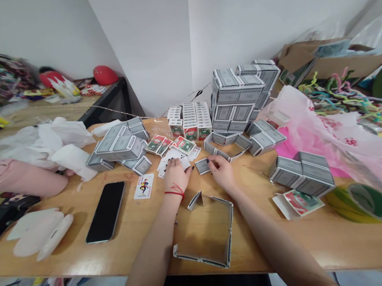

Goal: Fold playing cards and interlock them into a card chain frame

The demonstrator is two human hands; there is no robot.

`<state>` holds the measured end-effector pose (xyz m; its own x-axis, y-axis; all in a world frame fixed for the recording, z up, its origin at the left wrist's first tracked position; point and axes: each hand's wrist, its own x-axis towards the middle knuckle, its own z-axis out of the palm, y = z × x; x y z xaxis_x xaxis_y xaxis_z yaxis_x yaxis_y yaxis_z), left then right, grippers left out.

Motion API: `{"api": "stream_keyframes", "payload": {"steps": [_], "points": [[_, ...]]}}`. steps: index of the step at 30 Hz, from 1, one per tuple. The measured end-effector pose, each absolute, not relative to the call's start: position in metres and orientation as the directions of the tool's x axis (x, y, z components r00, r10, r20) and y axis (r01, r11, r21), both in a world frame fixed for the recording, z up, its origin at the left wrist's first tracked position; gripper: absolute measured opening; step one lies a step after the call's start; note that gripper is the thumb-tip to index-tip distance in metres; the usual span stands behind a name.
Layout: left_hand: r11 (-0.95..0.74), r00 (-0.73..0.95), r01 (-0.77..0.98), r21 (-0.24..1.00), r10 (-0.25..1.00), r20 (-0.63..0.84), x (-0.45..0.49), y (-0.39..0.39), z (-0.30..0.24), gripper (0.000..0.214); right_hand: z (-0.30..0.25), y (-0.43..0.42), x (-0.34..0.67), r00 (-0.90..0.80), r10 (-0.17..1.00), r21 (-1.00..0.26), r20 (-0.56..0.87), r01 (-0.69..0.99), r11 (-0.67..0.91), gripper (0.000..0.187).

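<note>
My left hand [176,177], with a red string bracelet at the wrist, lies on loose face-up playing cards [183,159]. Its thumb stands apart from its fingers. At the right edge of a small grey-backed playing card [201,167] on the table, my right hand [221,172] has thumb and fingers closed on it. Between my forearms stands an open frame of folded cards [231,227], one end of it bent inward. Just past my right hand is a closed ring of folded cards [215,149]. A joker card [144,186] lies face up at the left.
Several boxed card decks [190,121] are stacked at the back. Beside them rises a tower of card blocks [236,97]; more card blocks [118,142] sit left. A phone [106,212], a tape roll [364,202], an open card box [300,203] and a plastic bag [332,130] surround the work area.
</note>
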<state>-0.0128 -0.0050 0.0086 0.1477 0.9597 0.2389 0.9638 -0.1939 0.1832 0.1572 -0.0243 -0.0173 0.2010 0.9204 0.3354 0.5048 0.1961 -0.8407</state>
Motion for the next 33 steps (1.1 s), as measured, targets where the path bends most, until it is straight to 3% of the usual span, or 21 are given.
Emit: {"api": "stream_keyframes", "payload": {"steps": [17, 25, 28, 33], "points": [[-0.188, 0.14, 0.97, 0.151, 0.95, 0.279, -0.008, -0.002, 0.006, 0.025, -0.017, -0.024, 0.157, 0.195, 0.92, -0.84, 0.339, 0.503, 0.203, 0.019], [-0.183, 0.126, 0.956, 0.231, 0.963, 0.239, -0.017, 0.005, -0.006, 0.037, -0.016, -0.025, 0.158, 0.191, 0.922, -0.839, 0.335, 0.506, 0.2, 0.02], [-0.212, 0.124, 0.94, 0.267, 0.942, 0.31, -0.018, 0.004, -0.005, 0.043, -0.016, -0.024, 0.157, 0.207, 0.917, -0.836, 0.341, 0.513, 0.196, 0.022], [-0.472, 0.288, 0.846, 0.247, 0.795, 0.533, -0.007, -0.008, 0.009, 0.041, -0.015, -0.025, 0.157, 0.251, 0.926, -0.878, 0.282, 0.456, 0.143, 0.03]]}}
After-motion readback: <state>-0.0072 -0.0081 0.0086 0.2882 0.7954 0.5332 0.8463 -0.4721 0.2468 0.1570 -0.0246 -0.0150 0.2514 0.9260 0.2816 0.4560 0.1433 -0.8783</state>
